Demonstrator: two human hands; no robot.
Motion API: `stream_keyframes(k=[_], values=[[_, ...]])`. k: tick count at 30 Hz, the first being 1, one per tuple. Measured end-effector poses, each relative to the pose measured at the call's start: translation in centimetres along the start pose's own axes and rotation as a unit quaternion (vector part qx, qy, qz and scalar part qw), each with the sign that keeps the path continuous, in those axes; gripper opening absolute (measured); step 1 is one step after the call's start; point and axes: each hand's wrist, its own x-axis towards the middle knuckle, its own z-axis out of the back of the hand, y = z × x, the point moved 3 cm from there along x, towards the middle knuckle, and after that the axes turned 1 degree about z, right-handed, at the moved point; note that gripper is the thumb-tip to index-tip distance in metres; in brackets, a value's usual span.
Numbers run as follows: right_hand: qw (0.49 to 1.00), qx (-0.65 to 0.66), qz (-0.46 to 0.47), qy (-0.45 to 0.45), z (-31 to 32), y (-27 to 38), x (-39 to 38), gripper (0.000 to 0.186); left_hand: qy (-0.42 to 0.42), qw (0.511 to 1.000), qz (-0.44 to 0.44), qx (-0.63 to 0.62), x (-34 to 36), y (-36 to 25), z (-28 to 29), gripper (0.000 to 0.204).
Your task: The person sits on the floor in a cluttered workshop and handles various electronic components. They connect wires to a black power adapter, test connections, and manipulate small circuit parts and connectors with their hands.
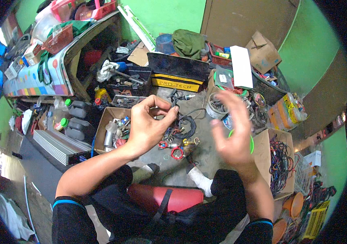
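My left hand (149,124) is raised at the middle, its thumb and fingers pinched on a black cable (175,96). A short end with a metal-tipped plug (188,97) sticks out to the right of the grip. My right hand (235,132) is lifted on the right, blurred by motion. Its thumb and fingers are apart, and nothing shows between them. Below the left hand, a coil of black cable (188,129) lies on the floor (161,158). Near it are red ring-shaped pieces (176,153) and a yellow metal clip (190,142).
A cardboard box of metal parts (100,136) stands left, a cardboard box of tangled wires (277,162) right. Behind are an open black toolbox (177,67) and a white tub (215,109). A red cushion-like object (165,198) lies between my legs. Dark jugs (78,128) stand farther left.
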Motion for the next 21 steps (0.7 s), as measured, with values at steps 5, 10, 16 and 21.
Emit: stream_keyframes(k=[5,10,16,21], values=[[0.975,0.103,-0.077,0.181,-3.0,0.6,-1.4,0.033,-0.001,0.998,-0.02,-0.052,-0.3,-0.3,-0.5,0.017],[0.895,0.414,-0.161,-0.034,-0.8,0.0,-2.1,0.014,0.019,1.0,-0.022,0.013,0.2,1.4,0.2,0.017],[0.814,0.423,-0.189,-0.351,5.0,-3.5,-0.8,0.028,0.007,0.999,0.008,0.039,1.8,3.1,1.1,0.017],[0.76,0.428,-0.209,-0.442,6.8,-5.0,-1.4,0.026,-0.026,0.999,0.028,-0.038,2.3,0.7,1.3,0.017]])
